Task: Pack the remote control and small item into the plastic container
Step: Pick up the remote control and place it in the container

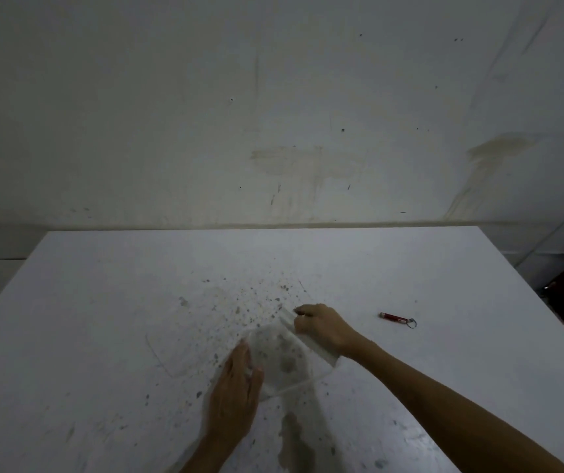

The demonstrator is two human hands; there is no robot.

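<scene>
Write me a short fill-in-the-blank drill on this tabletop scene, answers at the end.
1. The clear plastic container sits between the person's two ____.
2. The small red item with a key ring lies on the ____.
3. The red item lies to the ____ of the right hand.
4. The left hand rests against the container's ____ side.

Answers: hands; table; right; left

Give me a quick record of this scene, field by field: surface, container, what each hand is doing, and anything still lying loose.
surface: white table, speckled with stains
container: clear plastic container, near table centre
left hand: left hand flat against the container's left side
right hand: right hand gripping a white item at the container's far right edge
loose item: small red keychain item, on the table right of the hands
remote control: cannot tell
</scene>
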